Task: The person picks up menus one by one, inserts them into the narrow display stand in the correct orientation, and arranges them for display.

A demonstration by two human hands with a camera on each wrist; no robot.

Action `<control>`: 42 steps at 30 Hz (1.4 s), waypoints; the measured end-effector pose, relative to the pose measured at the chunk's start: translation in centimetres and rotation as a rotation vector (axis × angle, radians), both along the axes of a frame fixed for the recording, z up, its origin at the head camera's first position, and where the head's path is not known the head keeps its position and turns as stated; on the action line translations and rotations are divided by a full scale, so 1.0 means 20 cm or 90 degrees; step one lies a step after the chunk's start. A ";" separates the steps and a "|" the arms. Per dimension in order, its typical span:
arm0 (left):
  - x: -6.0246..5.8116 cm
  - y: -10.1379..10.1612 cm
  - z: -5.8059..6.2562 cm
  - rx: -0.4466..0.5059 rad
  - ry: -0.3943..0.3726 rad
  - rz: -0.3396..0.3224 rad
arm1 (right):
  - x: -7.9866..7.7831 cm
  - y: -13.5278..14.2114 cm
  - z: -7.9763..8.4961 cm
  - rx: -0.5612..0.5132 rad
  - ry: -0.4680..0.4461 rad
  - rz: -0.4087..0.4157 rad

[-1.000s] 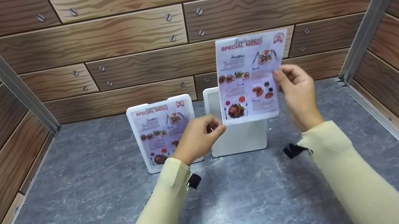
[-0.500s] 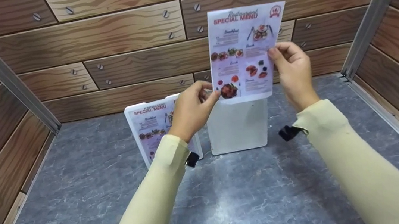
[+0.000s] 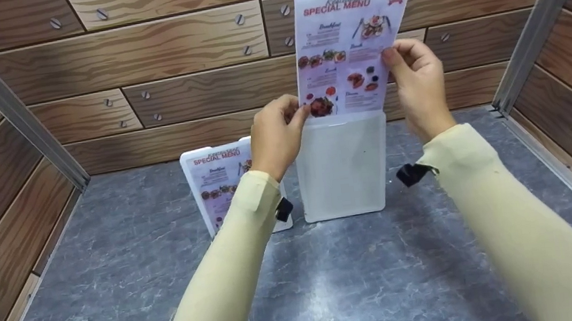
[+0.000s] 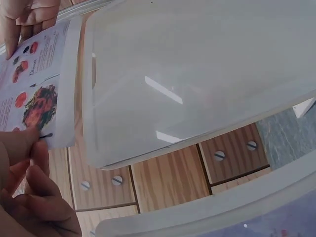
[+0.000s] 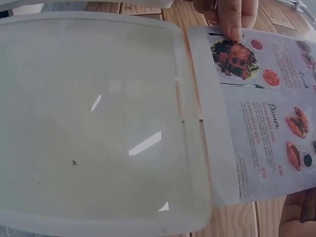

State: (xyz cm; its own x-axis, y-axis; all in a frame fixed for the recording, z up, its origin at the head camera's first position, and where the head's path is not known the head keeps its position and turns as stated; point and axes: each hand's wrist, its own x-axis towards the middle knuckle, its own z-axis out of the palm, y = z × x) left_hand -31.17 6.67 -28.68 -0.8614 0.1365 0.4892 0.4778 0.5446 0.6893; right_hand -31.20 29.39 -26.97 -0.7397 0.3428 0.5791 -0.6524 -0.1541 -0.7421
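Observation:
A printed menu sheet [image 3: 330, 74] is held upright between both hands, its lower edge level with the top of a blank white menu stand [image 3: 343, 170]. My left hand [image 3: 277, 132] pinches the sheet near its lower left corner. On the right edge, about mid-height, my right hand [image 3: 417, 81] pinches it between thumb and fingers. Both wrist views show a narrow gap between the bottom edge of the menu sheet [image 5: 217, 128] and the top rim of the stand [image 5: 98, 123]. The stand's front is a clear, shiny panel with nothing printed behind it.
A second white stand [image 3: 188, 177] with the same menu in it leans at the left, partly covered by the left forearm. The grey marbled tabletop [image 3: 117, 287] is bounded by wood-patterned walls [image 3: 192, 96] at the back and sides. Black clips [image 3: 414, 174] hang at the cuffs.
Both hands have raised the menu sheet, from overlapping the blank stand's front to just above its top edge. The stands have stayed in place.

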 end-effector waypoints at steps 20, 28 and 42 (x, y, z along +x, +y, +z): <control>-0.05 0.00 -0.02 -0.007 -0.028 0.002 | -0.05 0.01 0.01 0.055 -0.021 0.011; -0.05 -0.01 -0.02 -0.047 -0.006 0.016 | -0.06 0.02 -0.02 0.050 -0.013 0.003; -0.03 -0.03 -0.01 -0.194 0.011 0.015 | -0.07 0.08 -0.07 0.017 -0.031 0.006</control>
State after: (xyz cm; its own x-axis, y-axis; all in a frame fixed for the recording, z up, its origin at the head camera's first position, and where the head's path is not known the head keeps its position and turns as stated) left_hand -31.82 6.02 -28.92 -0.8582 0.2593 0.4431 0.4724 0.7366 0.4840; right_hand -32.52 31.02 -28.27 -0.7707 0.3204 0.5508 -0.6135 -0.1398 -0.7772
